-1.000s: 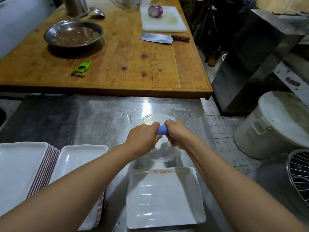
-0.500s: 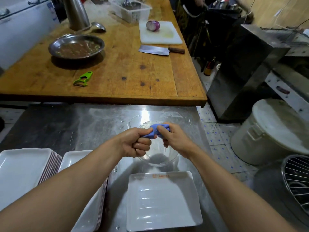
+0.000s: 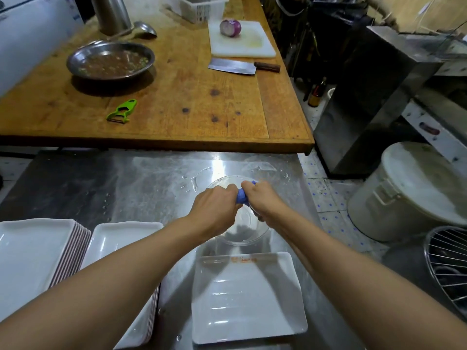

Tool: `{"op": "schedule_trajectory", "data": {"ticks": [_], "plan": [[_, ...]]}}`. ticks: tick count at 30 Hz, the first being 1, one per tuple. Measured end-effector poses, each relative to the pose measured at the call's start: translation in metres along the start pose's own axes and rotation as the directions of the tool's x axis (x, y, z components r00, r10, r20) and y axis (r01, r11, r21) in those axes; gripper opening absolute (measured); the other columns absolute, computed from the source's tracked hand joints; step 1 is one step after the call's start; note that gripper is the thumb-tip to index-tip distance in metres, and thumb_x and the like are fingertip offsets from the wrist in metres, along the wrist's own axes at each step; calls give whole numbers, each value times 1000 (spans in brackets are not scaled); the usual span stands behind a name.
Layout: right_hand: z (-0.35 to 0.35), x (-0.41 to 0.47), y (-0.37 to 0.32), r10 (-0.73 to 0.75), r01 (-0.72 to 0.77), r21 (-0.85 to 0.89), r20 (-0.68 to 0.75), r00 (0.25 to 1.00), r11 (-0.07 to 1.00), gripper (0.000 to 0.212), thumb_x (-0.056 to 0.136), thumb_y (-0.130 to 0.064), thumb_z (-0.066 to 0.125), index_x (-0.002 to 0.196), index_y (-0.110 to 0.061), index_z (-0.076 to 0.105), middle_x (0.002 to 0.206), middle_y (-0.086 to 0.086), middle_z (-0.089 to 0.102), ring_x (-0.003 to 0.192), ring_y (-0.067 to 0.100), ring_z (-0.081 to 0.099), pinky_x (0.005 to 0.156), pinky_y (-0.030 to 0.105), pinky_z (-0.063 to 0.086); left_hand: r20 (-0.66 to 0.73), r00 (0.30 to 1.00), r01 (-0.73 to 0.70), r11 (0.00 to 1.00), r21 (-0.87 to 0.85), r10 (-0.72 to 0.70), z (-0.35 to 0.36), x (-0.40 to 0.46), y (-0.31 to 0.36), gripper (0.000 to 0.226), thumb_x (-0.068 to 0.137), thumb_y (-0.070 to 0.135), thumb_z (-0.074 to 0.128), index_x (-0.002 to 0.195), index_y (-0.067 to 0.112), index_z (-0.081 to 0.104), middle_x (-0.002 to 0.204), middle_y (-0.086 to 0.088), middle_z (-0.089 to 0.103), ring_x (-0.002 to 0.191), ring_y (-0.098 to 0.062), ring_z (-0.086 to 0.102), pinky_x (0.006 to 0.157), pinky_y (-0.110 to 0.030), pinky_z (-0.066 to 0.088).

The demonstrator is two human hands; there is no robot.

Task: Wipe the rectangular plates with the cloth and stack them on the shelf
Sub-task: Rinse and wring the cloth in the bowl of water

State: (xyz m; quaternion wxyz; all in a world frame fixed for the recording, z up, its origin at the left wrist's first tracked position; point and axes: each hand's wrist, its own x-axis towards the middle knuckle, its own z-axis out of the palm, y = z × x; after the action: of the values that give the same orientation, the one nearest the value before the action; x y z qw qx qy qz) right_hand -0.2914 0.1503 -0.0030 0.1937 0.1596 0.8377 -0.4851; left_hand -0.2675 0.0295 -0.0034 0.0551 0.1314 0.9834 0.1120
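A blue cloth is bunched tight between my left hand and my right hand, both gripping it over a clear glass bowl on the steel counter. Most of the cloth is hidden inside my fists. One white rectangular plate lies wet on the counter just below the bowl. Two stacks of white rectangular plates stand at the lower left: a tall stack and a second stack beside it, partly covered by my left forearm.
A wooden table beyond the counter holds a metal dish, green peeler, cleaver, cutting board with an onion. A white lidded bucket and wire rack stand right.
My hands have twisted the cloth over the bowl: half a second ago it showed as a stretched roll between them, now it is bunched with my fists close together.
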Motion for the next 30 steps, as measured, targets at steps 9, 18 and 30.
{"op": "schedule_trajectory", "data": {"ticks": [9, 18, 30], "plan": [[4, -4, 0, 303, -314, 196, 86, 949, 929, 26, 86, -12, 35, 60, -11, 37, 51, 5, 30, 44, 15, 22, 46, 21, 18, 3, 989, -142, 948, 283, 147, 11, 12, -2, 15, 89, 10, 41, 87, 16, 28, 57, 1, 32, 45, -17, 22, 43, -28, 12], [7, 0, 4, 339, -357, 212, 114, 934, 910, 28, 79, -8, 35, 52, -12, 33, 49, 3, 26, 45, 16, 19, 47, 22, 17, 43, 978, -208, 923, 324, 205, 21, 19, -7, 13, 87, 7, 41, 98, 13, 40, 56, 2, 26, 45, -16, 23, 43, -27, 14], [12, 4, 6, 338, -350, 239, 92, 937, 906, 40, 82, -11, 36, 42, -15, 36, 39, 0, 27, 42, 15, 21, 45, 20, 20, 15, 975, -213, 915, 342, 221, 23, 21, -12, 22, 85, 3, 43, 106, 11, 43, 62, 0, 31, 54, -24, 36, 48, -27, 23]]}}
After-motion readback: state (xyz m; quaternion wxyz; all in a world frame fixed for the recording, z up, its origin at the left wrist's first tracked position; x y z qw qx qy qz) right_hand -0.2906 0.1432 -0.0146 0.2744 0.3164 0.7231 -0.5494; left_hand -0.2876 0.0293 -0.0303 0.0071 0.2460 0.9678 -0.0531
